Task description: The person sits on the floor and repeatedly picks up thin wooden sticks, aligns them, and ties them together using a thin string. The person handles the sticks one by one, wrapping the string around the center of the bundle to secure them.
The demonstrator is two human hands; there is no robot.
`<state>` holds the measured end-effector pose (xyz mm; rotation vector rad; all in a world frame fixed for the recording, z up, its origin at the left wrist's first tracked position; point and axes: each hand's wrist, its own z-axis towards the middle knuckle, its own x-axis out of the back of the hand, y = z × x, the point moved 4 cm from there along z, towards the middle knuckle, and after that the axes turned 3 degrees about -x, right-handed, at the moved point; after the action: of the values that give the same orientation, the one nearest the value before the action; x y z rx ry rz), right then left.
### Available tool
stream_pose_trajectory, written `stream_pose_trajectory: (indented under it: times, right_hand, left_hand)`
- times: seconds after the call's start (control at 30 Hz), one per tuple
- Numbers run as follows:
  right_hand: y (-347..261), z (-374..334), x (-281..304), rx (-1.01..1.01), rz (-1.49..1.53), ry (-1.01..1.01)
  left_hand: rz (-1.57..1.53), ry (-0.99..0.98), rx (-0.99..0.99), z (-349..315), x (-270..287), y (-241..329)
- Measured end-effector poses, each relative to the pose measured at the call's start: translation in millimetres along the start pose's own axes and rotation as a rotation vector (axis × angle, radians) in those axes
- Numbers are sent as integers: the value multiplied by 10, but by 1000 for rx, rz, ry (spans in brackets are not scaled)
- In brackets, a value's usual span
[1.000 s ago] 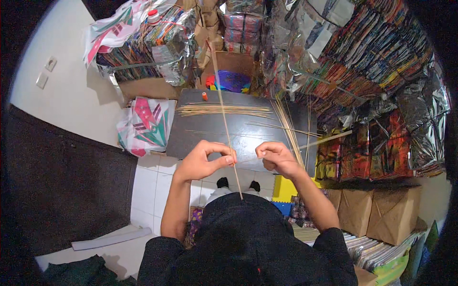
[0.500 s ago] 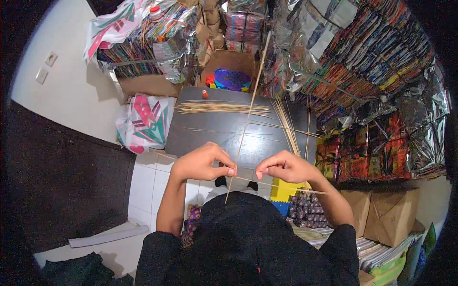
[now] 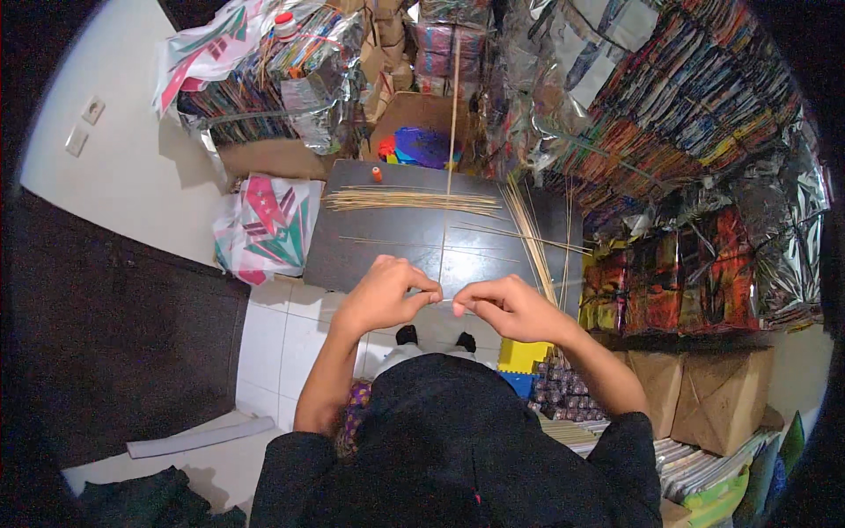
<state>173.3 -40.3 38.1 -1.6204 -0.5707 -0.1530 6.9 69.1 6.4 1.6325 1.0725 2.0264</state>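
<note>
My left hand (image 3: 383, 295) pinches a long thin bamboo stick (image 3: 453, 123) between thumb and fingertips. The stick rises away from me over the dark table (image 3: 387, 266). My right hand (image 3: 510, 308) is beside it, its fingers curled together and their tips a short gap from the left fingertips. Something very thin and pale seems to lie between the two hands, too fine to name. Beyond them, a bundle of sticks (image 3: 396, 201) lies across the table, and another bundle (image 3: 526, 233) slants along its right side. A small orange spool (image 3: 377, 174) stands near the far edge.
Tall plastic-wrapped stacks (image 3: 687, 114) rise behind and to the right. An open cardboard box (image 3: 422, 110) stands past the table. A printed plastic bag (image 3: 268, 220) sits at the left, cartons (image 3: 722, 396) at the right. A yellow mat (image 3: 524, 354) lies below my right forearm.
The long stick has swung left to nearly upright in view. My hands have come closer together and slightly farther from me. The second thin stick across the right forearm no longer shows.
</note>
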Motion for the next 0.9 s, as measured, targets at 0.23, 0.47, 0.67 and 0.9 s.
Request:
stream_pose_trajectory:
  times: [0.23,0.47,0.67,0.9]
  right_hand:
    - [225,160,-286,-13,197,239]
    - [214,146,-704,10,282,442]
    - [283,107,-955,23,305,423]
    - [414,59,-865,12,246,436]
  left_hand:
    - [-195,121,129,47,-283,-183]
    - [-600,367,240,49,-310,-294]
    - [-785,442,196,34,-87,-210]
    - [-750,402,102,26,24,-103]
